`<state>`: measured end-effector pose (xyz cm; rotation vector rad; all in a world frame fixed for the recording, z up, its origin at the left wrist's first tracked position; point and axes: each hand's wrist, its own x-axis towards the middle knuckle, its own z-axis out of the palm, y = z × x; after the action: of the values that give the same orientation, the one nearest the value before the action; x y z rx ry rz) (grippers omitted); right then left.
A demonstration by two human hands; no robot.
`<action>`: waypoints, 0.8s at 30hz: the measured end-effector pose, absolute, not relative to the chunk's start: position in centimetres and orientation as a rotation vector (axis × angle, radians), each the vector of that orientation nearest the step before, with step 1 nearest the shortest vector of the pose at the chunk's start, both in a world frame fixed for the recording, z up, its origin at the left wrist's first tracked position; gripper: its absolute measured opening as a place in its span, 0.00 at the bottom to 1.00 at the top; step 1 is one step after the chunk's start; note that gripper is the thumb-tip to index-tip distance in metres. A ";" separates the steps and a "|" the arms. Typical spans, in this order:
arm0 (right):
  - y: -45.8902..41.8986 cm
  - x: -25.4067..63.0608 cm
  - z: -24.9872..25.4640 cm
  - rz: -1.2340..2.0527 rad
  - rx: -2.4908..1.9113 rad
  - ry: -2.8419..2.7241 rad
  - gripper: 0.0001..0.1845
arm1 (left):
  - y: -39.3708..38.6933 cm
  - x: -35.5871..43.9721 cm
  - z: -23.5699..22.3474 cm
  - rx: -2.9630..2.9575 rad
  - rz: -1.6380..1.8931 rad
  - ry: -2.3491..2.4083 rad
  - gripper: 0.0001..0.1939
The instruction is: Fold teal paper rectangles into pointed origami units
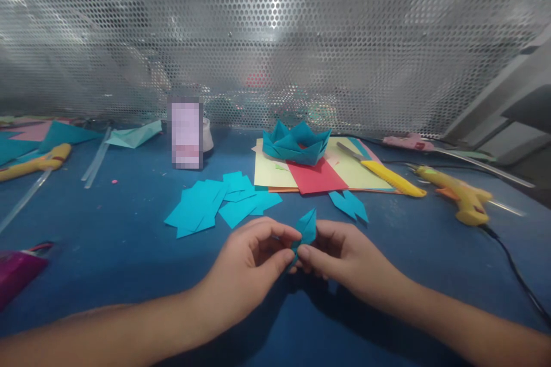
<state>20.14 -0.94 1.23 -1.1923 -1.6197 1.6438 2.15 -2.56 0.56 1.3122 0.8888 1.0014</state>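
Note:
A small folded piece of blue paper (308,228) is pinched between both hands above the near middle of the table. My left hand (253,252) grips its left side between thumb and fingers. On the other side, my right hand (344,252) holds it with the thumb in front and the fingers behind. The paper's pointed tip stands up, while its lower part is mostly hidden by the fingers. Just beyond lie loose blue paper pieces (196,206) on the left and two pointed blue pieces (349,205) on the right.
A folded blue paper crown shape (297,146) rests on stacked coloured sheets (269,169) with a red paper (318,176). A yellow cutter knife (394,178) has its blade out. Glue guns (462,192) lie at both sides. A blurred-out phone-like object (187,135) stands behind.

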 end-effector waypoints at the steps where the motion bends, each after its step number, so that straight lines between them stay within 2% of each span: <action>1: -0.9 20.1 1.2 1.628 -1.206 -1.633 0.19 | -2.5 2.2 0.5 1.301 1.000 0.886 0.06; 14: -1.1 20.3 1.3 1.599 -1.164 -1.685 0.17 | -2.4 2.5 1.2 1.115 0.920 0.885 0.10; 24: -1.0 20.4 1.4 1.532 -1.248 -1.687 0.21 | -1.7 2.1 0.7 1.161 0.835 0.927 0.12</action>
<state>20.40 -1.01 1.39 -1.2480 -1.6875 1.5321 2.06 -1.71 0.70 1.1606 0.9266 0.8354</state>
